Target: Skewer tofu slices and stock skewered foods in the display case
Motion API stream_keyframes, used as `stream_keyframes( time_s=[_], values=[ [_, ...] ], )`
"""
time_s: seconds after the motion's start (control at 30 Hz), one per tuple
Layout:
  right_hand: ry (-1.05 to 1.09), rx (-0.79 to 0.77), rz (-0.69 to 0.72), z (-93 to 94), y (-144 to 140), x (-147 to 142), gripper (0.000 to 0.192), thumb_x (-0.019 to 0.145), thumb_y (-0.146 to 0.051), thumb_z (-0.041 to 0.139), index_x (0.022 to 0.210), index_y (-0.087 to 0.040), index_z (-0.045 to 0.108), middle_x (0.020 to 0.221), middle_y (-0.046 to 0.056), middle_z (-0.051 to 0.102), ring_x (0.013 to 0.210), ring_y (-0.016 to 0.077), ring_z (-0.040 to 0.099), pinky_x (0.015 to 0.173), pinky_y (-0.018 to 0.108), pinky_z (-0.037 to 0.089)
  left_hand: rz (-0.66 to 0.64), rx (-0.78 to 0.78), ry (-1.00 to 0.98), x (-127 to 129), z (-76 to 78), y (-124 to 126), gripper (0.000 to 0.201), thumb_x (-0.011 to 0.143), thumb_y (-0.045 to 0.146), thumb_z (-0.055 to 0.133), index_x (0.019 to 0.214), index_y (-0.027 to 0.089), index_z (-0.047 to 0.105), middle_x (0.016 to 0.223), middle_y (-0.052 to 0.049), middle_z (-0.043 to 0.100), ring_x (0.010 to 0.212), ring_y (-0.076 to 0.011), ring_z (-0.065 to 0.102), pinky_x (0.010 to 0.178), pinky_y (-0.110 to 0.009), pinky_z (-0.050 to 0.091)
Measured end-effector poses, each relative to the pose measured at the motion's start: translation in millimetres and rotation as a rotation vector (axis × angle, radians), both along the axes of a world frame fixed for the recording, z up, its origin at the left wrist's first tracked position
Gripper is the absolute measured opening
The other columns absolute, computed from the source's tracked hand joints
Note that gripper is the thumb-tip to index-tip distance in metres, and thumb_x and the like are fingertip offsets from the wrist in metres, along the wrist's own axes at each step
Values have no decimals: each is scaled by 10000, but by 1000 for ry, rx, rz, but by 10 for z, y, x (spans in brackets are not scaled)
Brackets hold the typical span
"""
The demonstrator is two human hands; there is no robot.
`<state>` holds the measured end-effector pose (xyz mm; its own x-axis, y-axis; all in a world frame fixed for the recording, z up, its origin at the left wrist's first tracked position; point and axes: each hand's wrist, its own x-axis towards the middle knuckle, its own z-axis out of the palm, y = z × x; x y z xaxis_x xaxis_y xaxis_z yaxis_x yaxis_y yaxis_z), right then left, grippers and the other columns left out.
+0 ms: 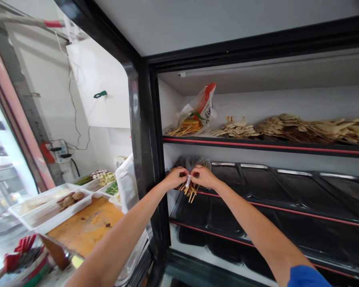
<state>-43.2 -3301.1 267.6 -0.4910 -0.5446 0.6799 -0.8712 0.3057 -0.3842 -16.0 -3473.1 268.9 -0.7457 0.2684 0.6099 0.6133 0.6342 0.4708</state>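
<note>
Inside the shelved cabinet, at the left end of its second shelf, lies a clear plastic bag (194, 162) with dark contents I cannot make out. A bunch of thin wooden skewer sticks (192, 195) pokes out of it towards me, over the shelf edge. My left hand (176, 178) pinches the plastic just left of the sticks. From the right, my right hand (204, 176) pinches it too, its fingers closed close to the left ones. Twisted plastic shows between the two hands.
Above are skewered flat foods (284, 124) and another bag (208, 107) with yellow skewers. Black trays (260, 183) line the lower shelves. The black cabinet post (143, 131) stands left of my hands. Further left are white food trays (86, 198), a wooden board (92, 227) and a basin (32, 271).
</note>
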Motion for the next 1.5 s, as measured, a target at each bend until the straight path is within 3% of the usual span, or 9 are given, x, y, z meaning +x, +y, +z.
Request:
stream_keyframes(
  time_s=[0.23,0.4,0.53,0.83,1.0,1.13,1.2,1.37,1.5],
  values=[
    [-463,-279,88,7,106,-70,97,633,-244,587,574,-178,548,552,-52,485,514,76,426,506,208,324,1,467,-222,7,-127,39,80,630,211,582,665,145,554,661,-9,611,644,-117,550,652,-230,407],
    [-582,-416,63,-86,52,-148,241,732,-434,437,710,-197,474,531,-58,479,434,81,435,398,201,312,-269,607,-320,102,-118,23,149,675,262,544,777,171,485,768,-10,629,579,-79,472,555,-196,349],
    [-589,-423,48,-110,47,-123,282,748,-476,451,734,-195,467,539,-62,514,359,52,380,340,172,233,-388,729,-384,160,-47,-24,87,611,248,422,586,170,450,684,-31,586,547,-99,438,518,-224,337],
    [-317,-55,161,-114,258,20,284,678,-221,598,956,-173,571,667,-49,575,555,68,493,517,173,379,8,-136,-282,177,209,13,235,602,401,593,564,174,638,435,36,514,480,-108,444,469,-214,273],
    [-17,-116,-228,-164,244,50,174,661,-107,502,771,-186,611,619,-37,546,552,93,463,560,210,365,-26,-153,-178,141,237,108,222,705,305,510,767,180,682,514,19,579,467,-112,495,466,-208,301],
    [3,-220,-287,-152,221,69,178,642,-93,482,729,-197,597,642,-20,538,589,117,459,607,242,360,-51,-151,-128,107,200,172,191,689,248,520,776,193,680,505,16,583,460,-119,516,489,-215,325],
    [-6,-272,-289,-155,256,59,169,658,-114,476,736,-203,596,678,-10,551,625,128,473,642,257,365,-2,6,-151,80,190,183,192,712,290,506,719,177,660,489,7,573,432,-114,497,469,-218,320],
    [-120,-450,-289,-280,495,4,118,670,-176,436,652,-195,551,671,11,557,635,148,493,634,282,390,231,808,-331,10,196,130,231,789,339,403,797,153,538,417,23,501,294,-75,347,351,-197,201],
    [-209,-533,-193,-375,714,39,131,688,-208,399,665,-180,525,775,47,591,621,136,520,589,273,422,121,1149,-403,18,199,131,125,840,234,347,786,170,440,557,-17,585,405,-76,494,405,-168,327]
  ],
)
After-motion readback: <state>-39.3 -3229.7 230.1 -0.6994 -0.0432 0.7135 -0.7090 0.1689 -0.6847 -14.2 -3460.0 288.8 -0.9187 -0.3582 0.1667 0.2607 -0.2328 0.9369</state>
